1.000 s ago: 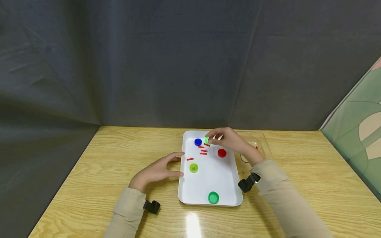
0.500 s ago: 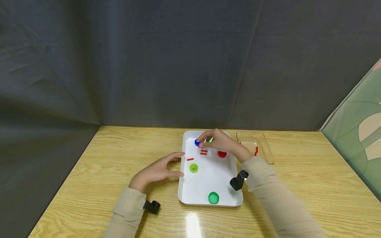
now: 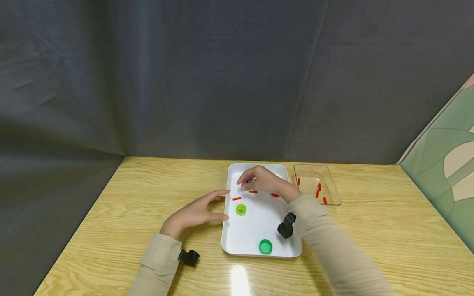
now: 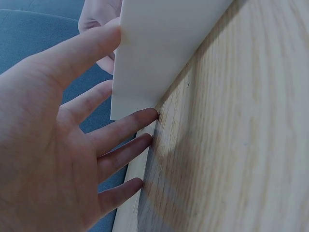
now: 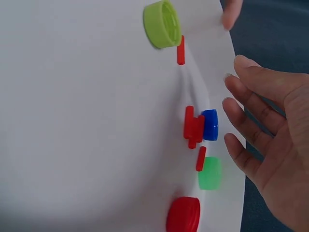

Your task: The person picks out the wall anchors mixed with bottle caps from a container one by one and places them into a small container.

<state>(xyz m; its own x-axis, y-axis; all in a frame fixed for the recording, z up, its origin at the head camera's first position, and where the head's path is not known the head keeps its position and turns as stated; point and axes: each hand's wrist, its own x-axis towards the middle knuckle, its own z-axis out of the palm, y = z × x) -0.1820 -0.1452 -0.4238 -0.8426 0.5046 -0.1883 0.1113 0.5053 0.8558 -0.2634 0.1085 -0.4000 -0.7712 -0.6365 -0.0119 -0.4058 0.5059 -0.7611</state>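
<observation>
A white tray (image 3: 259, 224) lies on the wooden table. My left hand (image 3: 196, 211) rests on its left rim with thumb and index finger, the other fingers lower on its outer side in the left wrist view. Over the tray's far half, my right hand (image 3: 263, 180) hovers with loosely bent fingers and nothing between them. Beneath it in the right wrist view are a blue cap (image 5: 210, 125), a light green cap (image 5: 210, 174) and a red cap (image 5: 183, 215). Short red sticks (image 5: 194, 126) lie around these, one separate stick (image 5: 181, 50) beside the yellow-green cap (image 5: 161, 24).
A green cap (image 3: 265, 246) sits at the tray's near end. Right of the tray stands a clear plastic box (image 3: 309, 170) with several red sticks inside. Dark cloth (image 3: 222, 82) hangs behind the table (image 3: 389, 205).
My right hand has moved left across the tray, from the light green cap to over the blue cap and red sticks. More of the clear box shows. My left hand has stayed in place.
</observation>
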